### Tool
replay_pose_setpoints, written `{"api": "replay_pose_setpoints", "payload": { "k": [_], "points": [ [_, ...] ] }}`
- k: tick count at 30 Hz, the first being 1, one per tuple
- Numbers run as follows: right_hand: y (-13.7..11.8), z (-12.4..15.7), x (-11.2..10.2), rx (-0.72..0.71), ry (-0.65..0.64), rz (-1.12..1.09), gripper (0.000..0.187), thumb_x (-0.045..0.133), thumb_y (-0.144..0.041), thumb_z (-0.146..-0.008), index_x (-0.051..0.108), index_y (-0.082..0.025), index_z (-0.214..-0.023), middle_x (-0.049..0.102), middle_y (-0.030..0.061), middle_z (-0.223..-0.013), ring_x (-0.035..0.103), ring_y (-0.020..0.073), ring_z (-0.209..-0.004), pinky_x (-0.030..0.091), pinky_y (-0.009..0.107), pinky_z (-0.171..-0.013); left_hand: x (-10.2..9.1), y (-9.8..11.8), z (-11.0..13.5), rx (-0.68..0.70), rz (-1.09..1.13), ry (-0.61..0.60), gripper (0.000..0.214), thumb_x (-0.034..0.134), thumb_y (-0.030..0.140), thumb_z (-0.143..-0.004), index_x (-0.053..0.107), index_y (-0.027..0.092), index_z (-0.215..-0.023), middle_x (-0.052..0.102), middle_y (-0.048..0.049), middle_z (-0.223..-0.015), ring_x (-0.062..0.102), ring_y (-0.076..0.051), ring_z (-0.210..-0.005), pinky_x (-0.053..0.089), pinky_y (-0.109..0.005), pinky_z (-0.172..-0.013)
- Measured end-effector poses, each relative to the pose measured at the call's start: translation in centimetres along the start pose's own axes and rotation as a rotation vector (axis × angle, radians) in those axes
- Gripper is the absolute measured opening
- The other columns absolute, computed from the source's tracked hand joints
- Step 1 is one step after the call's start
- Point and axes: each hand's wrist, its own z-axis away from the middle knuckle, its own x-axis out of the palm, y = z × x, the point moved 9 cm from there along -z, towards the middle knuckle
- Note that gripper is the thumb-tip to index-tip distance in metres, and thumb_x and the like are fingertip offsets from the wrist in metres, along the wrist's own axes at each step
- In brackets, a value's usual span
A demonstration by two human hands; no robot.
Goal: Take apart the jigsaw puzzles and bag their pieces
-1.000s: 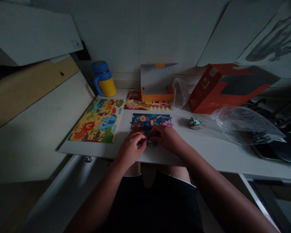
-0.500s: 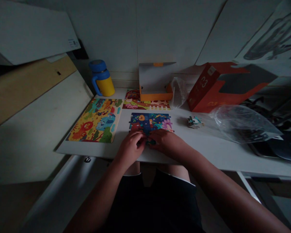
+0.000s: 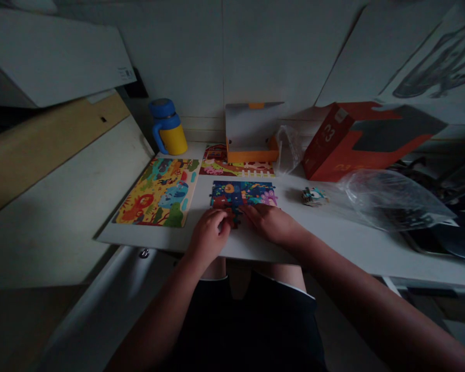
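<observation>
A partly joined jigsaw puzzle (image 3: pixel 242 192) with a dark blue night scene lies on the white table, its near edge covered by my hands. My left hand (image 3: pixel 210 230) has its thumb and fingers curled together at the lower edge. They pinch a dark puzzle piece (image 3: pixel 235 222), mostly hidden by the fingertips. My right hand (image 3: pixel 273 222) rests palm down at the puzzle's lower right, its fingers stretched over the pieces and holding nothing that I can see. To the right sits a small stack of loose puzzle pieces (image 3: pixel 313 196).
A yellow animal puzzle (image 3: pixel 158 194) lies at left, and a farm puzzle (image 3: pixel 217 168) sits partly under an open orange box (image 3: pixel 251 155). A blue and yellow bottle (image 3: pixel 170 129) stands behind. At right are a red box (image 3: pixel 325 144) and a clear plastic bag (image 3: pixel 395 199).
My right fingers have shifted up and straightened over the puzzle. The green piece between my hands no longer shows as before; a dark piece shows beside my left fingertips. The view has shifted slightly.
</observation>
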Motion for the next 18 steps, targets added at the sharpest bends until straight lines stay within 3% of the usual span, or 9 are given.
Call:
{"api": "replay_pose_setpoints", "payload": {
  "k": [4,10,14,18],
  "points": [
    [1.5,0.0,0.6,0.125,0.034,-0.05,0.043,0.044,-0.029,-0.112,0.057,-0.01,-0.149,0.079,0.0185,-0.116,0.077,0.0282,-0.094,0.057,0.037,-0.077,0.0,0.2,0.0,0.018,0.011,0.01,0.017,0.061,0.008,-0.093,0.071,0.018,-0.102,0.077,-0.0099,-0.107,0.072,-0.026,-0.105,0.059,-0.044,-0.097],
    [-0.1,-0.3,-0.5,0.101,0.118,-0.086,0.036,0.058,-0.016,-0.104,0.066,-0.01,-0.138,0.076,0.0193,-0.122,0.076,0.0269,-0.103,0.061,0.037,-0.088,-0.3,0.7,-0.3,0.019,0.119,-0.053,0.012,0.062,0.021,-0.099,0.073,0.02,-0.097,0.077,-0.0079,-0.101,0.072,-0.024,-0.102,0.057,-0.04,-0.095],
    [-3.0,-0.7,-2.0,0.013,0.222,-0.121,0.037,0.058,-0.018,-0.105,0.065,-0.013,-0.141,0.072,0.0198,-0.13,0.07,0.0291,-0.117,0.06,0.043,-0.102,-0.1,-0.6,-0.2,-0.1,0.309,-0.103,0.023,0.064,0.038,-0.102,0.075,0.021,-0.114,0.079,-0.0079,-0.113,0.073,-0.024,-0.106,0.056,-0.035,-0.094],
    [-4.6,-1.3,-2.3,-0.026,0.249,-0.197,0.042,0.054,-0.018,-0.106,0.06,-0.012,-0.147,0.068,0.0218,-0.138,0.066,0.0321,-0.124,0.057,0.051,-0.109,0.4,-2.9,0.2,-0.278,0.514,-0.09,0.034,0.066,0.051,-0.099,0.075,0.019,-0.108,0.079,-0.0075,-0.103,0.074,-0.023,-0.093,0.058,-0.031,-0.082]
  ]
}}
